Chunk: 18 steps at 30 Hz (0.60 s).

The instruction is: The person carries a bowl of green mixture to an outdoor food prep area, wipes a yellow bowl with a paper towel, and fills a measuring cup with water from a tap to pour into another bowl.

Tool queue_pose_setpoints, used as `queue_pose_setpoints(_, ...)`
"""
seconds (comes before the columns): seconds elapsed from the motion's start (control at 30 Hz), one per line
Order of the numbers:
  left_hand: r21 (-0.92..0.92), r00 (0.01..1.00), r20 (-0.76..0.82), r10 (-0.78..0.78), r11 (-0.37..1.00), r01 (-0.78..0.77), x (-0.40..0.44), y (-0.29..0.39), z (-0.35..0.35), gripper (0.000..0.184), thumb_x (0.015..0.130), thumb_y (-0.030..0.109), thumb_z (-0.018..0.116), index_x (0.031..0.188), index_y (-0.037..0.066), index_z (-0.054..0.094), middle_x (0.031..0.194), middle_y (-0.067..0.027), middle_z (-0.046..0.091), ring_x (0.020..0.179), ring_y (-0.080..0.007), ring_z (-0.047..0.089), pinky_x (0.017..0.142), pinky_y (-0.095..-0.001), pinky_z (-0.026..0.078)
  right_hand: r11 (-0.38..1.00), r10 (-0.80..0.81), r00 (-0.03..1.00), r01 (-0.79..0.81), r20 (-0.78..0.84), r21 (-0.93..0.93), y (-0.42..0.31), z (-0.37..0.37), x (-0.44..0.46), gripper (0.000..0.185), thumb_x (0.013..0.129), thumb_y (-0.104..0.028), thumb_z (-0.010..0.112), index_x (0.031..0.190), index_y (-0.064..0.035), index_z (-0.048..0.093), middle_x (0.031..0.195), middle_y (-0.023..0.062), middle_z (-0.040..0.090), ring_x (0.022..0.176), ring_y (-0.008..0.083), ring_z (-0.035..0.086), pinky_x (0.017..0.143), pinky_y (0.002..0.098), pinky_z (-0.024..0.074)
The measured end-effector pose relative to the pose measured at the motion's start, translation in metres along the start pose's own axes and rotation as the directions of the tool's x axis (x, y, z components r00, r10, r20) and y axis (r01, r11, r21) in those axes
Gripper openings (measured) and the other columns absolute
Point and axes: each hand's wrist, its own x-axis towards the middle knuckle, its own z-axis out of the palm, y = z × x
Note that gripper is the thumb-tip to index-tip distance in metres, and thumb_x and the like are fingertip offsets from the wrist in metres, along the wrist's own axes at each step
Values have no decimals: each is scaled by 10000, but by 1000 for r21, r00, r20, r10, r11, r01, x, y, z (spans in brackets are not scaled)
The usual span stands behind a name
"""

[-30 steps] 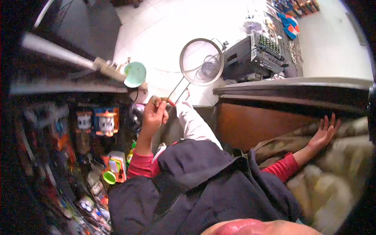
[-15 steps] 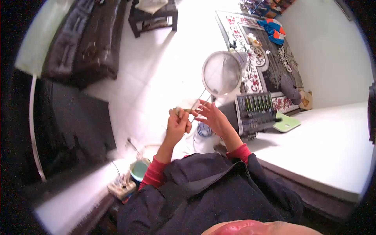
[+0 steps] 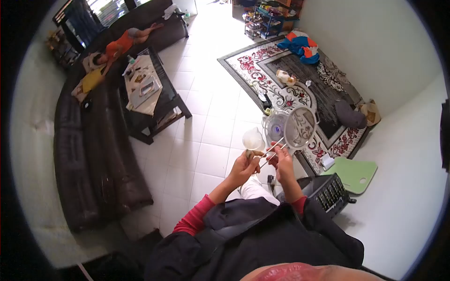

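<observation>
Left hand (image 3: 245,169) is gripping a strainer (image 3: 300,126) pointing toward one o'clock, while the right hand (image 3: 284,165) is resting half-curled against its handle (image 3: 277,142), whether gripping I cannot tell, so uneven pressure may be risking a twist that tips it.

A round strainer (image 3: 300,127) with a thin rim and fine, see-through mesh is being held up in the air, its head pointing forward and rightward, while its two slim, pale handle rods are slanting back between the left hand (image 3: 243,168) and right hand (image 3: 283,166).
</observation>
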Motion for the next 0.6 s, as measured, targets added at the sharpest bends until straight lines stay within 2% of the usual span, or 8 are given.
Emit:
queue_pose_setpoints(0.1,-31,989,-60,132,990,-134,90,11,-56,173,923,113,376,1017,-20,432,965,-129,569,622,-100,541,576,-224,446,995,18,999,-16,-26,98,-25,6,104,218,907,-178,421,1054,-32,490,961,122,605,597,92,526,541,207,440)
queue_pose_setpoints(0.2,173,989,-120,87,983,-65,165,44,-126,235,931,165,371,1040,-31,442,1000,-127,566,711,-134,592,610,-247,461,987,89,991,-101,101,124,-65,28,214,218,915,-192,395,1041,-38,486,974,140,610,550,77,496,526,199,430)
queue_pose_setpoints(0.23,184,989,-120,84,981,-60,187,54,-154,235,931,165,371,1040,-31,442,1000,-127,566,711,-134,592,610,-247,461,987,87,982,-107,167,121,-76,41,254,221,917,-199,387,1037,-42,485,977,143,611,537,71,487,520,196,425)
queue_pose_setpoints(0.3,287,972,-182,149,953,-93,221,64,-206,242,932,168,365,1039,-26,462,982,-125,576,699,-133,590,613,-248,459,991,115,983,-124,142,56,-97,79,321,228,917,-212,392,1042,-44,482,968,139,615,525,63,477,505,185,409)
queue_pose_setpoints(0.4,301,913,-376,158,953,-41,264,81,-282,300,944,217,325,1008,-18,499,951,-127,592,693,-136,596,602,-245,451,992,117,954,-102,275,-68,-114,144,422,253,920,-227,382,1039,-44,509,940,134,621,532,47,465,510,175,393)
queue_pose_setpoints(0.5,295,861,-493,124,955,31,313,80,-367,359,952,261,293,992,-21,511,943,-129,598,685,-138,600,589,-244,442,986,167,916,-152,366,-70,-129,216,506,259,925,-218,377,1076,-31,473,957,134,616,535,54,466,510,180,394)
queue_pose_setpoints(0.57,249,865,-496,78,967,56,363,98,-411,370,949,270,303,954,-33,516,936,-120,598,690,-146,600,622,-252,442,978,203,898,-204,390,-39,-126,253,559,280,918,-242,400,1092,-35,473,959,114,615,565,61,472,558,198,407)
queue_pose_setpoints(0.6,263,884,-465,59,962,74,397,109,-437,363,948,264,306,955,-33,514,930,-119,598,702,-151,600,637,-257,444,982,189,893,-162,409,-99,-120,267,588,307,907,-278,429,1100,-44,478,958,88,614,638,62,476,606,218,410)
